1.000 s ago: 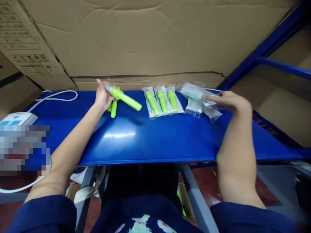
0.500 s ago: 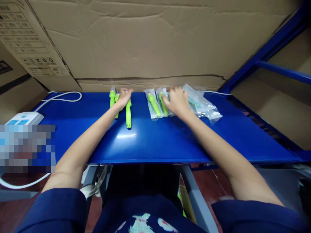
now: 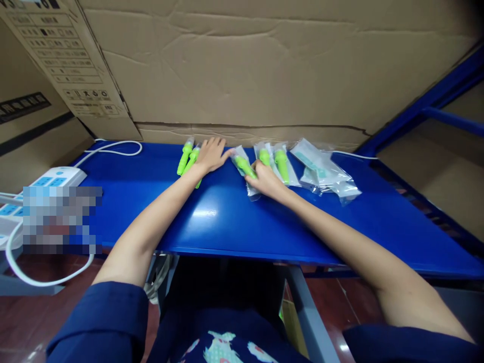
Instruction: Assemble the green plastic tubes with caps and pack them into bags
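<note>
My right hand point(image 3: 266, 179) is closed on a bright green stick point(image 3: 245, 165) in a clear plastic bag, gripping its lower end. My left hand point(image 3: 214, 155) lies with fingers stretched out, its thumb close to the top of that bag; whether it touches is unclear. Two unbagged green sticks with clear tips, the outer green stick point(image 3: 185, 157) and the inner green stick point(image 3: 192, 160), lie left of it. A green end shows below my left wrist, mostly hidden. Right of the held bag rest two more bagged sticks, a partly covered one point(image 3: 264, 156) and a fuller-seen one point(image 3: 282, 164).
Flat clear bags point(image 3: 325, 171) lie on the right of the blue table point(image 3: 227, 227). A white power strip point(image 3: 56, 179) with cables sits at the left edge. Cardboard point(image 3: 234, 70) walls the back, and a blue metal frame point(image 3: 427, 108) stands at right.
My right hand has moved from the bags further right onto the leftmost bagged stick, which now tilts. My left hand has spread its fingers and shifted right. The view has shifted slightly.
</note>
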Demonstrator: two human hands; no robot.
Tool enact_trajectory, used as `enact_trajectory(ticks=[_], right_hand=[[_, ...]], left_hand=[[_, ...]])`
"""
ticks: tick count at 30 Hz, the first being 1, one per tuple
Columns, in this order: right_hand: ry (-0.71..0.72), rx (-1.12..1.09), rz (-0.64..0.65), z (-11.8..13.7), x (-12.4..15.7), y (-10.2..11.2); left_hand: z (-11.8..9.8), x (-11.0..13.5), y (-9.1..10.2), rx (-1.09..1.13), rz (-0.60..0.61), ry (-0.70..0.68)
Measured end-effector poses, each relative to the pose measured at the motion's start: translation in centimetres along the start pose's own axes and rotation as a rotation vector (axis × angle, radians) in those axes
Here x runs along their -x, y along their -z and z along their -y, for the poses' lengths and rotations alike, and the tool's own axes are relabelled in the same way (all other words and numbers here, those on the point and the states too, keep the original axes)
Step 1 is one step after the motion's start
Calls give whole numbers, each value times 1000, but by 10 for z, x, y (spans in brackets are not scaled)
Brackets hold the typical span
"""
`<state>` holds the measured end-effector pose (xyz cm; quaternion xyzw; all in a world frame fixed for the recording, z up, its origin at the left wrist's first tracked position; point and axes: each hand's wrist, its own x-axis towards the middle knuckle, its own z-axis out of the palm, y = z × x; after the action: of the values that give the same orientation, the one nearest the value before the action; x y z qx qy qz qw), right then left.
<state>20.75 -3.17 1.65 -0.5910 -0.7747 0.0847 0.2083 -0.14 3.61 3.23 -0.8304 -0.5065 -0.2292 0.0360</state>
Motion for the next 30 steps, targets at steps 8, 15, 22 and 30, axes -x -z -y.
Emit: enact_trajectory(ticks=[8,15,22,30], right_hand=[[66,-261,-15,-24,18,46],[152,-193,106,-32,35,66],[289,-139,34,-36,45,59],[294,-127,-12,-45,50,61]], left_hand=[[-4,-6,11,237,58,-323],[-1,-5,11,257,-61,-36],[1,2,13,274,-130,-4],[14,2,30,519,-55,-125]])
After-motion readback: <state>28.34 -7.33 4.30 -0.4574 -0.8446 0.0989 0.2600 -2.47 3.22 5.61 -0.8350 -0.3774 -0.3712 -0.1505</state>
